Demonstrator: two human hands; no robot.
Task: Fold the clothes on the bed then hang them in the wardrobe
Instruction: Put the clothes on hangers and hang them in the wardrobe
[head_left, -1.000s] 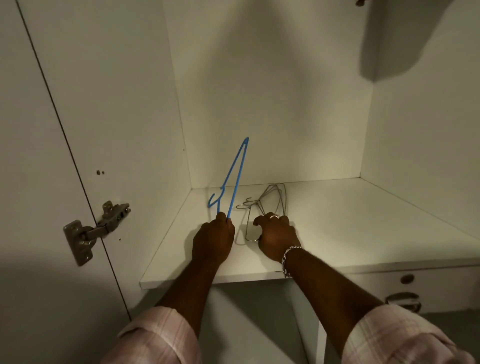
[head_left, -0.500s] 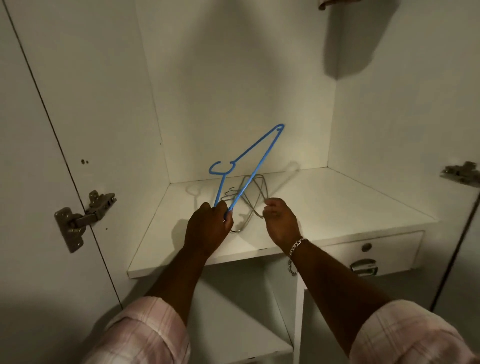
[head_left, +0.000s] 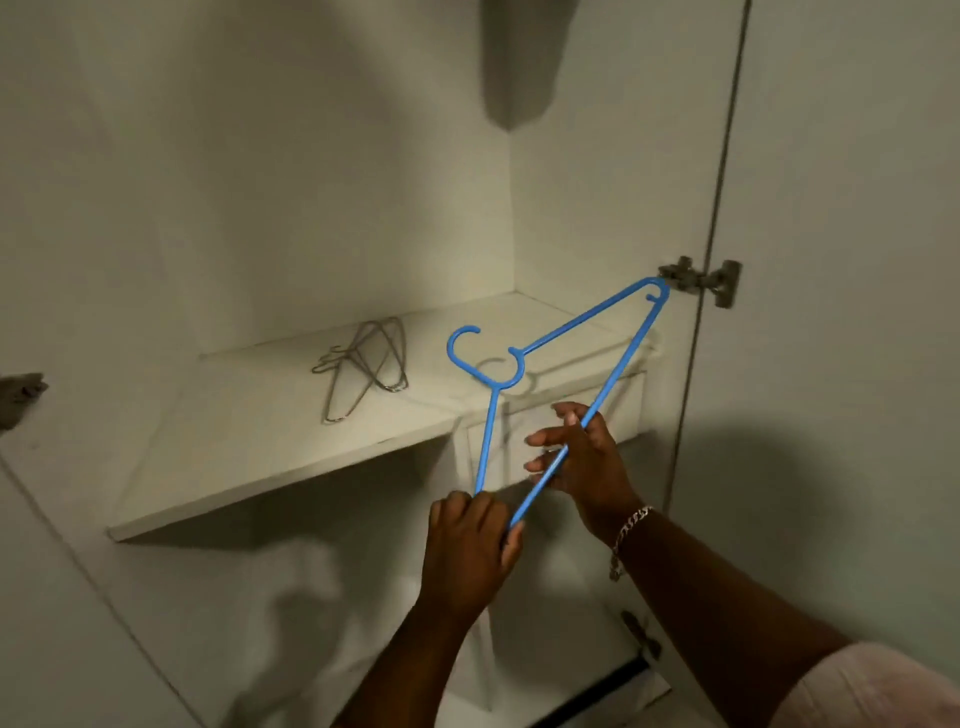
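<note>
Now lifted clear of white wardrobe shelf (head_left: 260, 447): blue plastic hanger (head_left: 582, 332), corner clamped in left hand (head_left: 470, 551), bottom bar pinched by right hand (head_left: 582, 457), probably steadying it for clothes. Grey wire hangers (head_left: 366, 364) left on shelf.

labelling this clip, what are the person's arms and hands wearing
Both forearms are bare. The right wrist carries a silver chain bracelet, and a pale pink sleeve sits pushed up at the right elbow. The left hand and right hand wear no gloves; no left sleeve shows.
</note>
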